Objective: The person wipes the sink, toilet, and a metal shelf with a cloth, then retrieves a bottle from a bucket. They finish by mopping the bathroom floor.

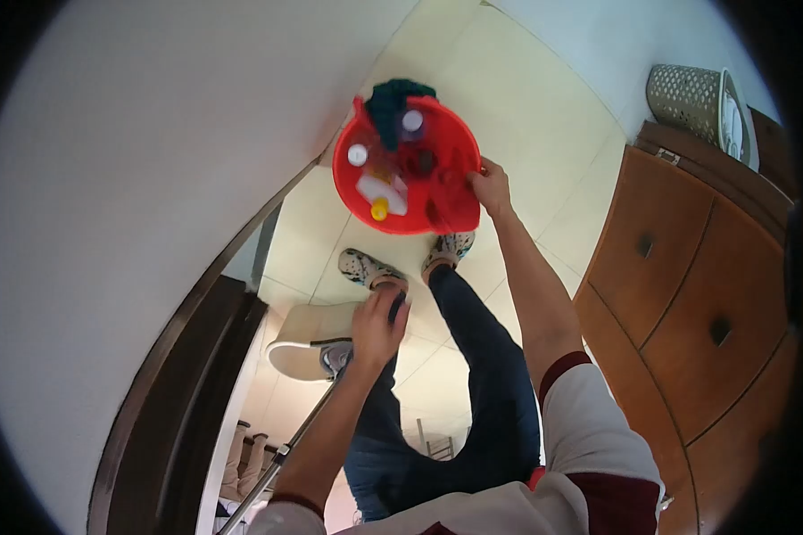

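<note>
My right hand [492,186] grips the right rim of a red bucket [467,134], fingers closed over its edge. Inside are a white bottle with a yellow cap [380,209], two bottles with white caps [358,155] and a red item near the rim. A dark green cloth [386,111] hangs over the bucket's far edge. My left hand [379,326] hovers in front of my left shin, thumb apart from the fingers, with dark trouser leg showing between them. Beside it stands a beige bucket [305,325] with a grey part in its mouth.
A metal pole [281,453] slants up toward the beige bucket at lower left. A dark wooden door frame [183,401] and white wall [196,134] border the left. On the right stand a brown wooden cabinet [678,259] and a perforated basket [687,96]. Pale tiles [535,116] cover the floor.
</note>
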`<state>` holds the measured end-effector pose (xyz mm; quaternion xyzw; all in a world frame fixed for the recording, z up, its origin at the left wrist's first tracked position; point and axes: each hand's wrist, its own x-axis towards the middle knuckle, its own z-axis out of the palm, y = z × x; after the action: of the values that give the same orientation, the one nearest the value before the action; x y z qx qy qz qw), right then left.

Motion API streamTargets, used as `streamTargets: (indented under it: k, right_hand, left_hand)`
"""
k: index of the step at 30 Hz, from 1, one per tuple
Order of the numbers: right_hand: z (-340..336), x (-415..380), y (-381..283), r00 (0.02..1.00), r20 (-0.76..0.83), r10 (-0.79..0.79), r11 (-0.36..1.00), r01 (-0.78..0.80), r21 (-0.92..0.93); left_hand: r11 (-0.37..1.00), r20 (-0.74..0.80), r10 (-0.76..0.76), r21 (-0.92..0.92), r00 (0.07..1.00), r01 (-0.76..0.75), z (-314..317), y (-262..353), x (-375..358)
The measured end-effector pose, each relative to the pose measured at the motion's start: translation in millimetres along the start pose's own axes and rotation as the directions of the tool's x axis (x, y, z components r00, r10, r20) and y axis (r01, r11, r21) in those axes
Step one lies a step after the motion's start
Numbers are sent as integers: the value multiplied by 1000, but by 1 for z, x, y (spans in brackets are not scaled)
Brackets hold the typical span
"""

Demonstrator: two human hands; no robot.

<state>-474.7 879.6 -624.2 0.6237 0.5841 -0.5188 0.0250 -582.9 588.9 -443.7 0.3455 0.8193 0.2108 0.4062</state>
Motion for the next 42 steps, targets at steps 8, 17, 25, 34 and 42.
streamTargets:
  k: [8,17,25,34,42]
  right_hand:
    - [-37,49,-49,993,74,88,829,-114,548]
    - [-70,-200,113,993,111,-52,990,36,138]
    - [-99,-312,37,941,93,-324,865,335,-373]
    - [-99,-341,28,915,51,-400,785,371,-496]
    - [-151,-379,-31,876,100,-472,742,456,-492]
  left_hand:
    - [967,59,111,222,992,-121,74,73,280]
    - [926,-257,337,262,906,-270,7,66,255]
    - [846,-78,241,506,967,-170,-1,48,242]
    - [948,-37,42,316,998,-28,-19,38,43]
    - [864,53,-448,283,893,417,-119,-54,-287]
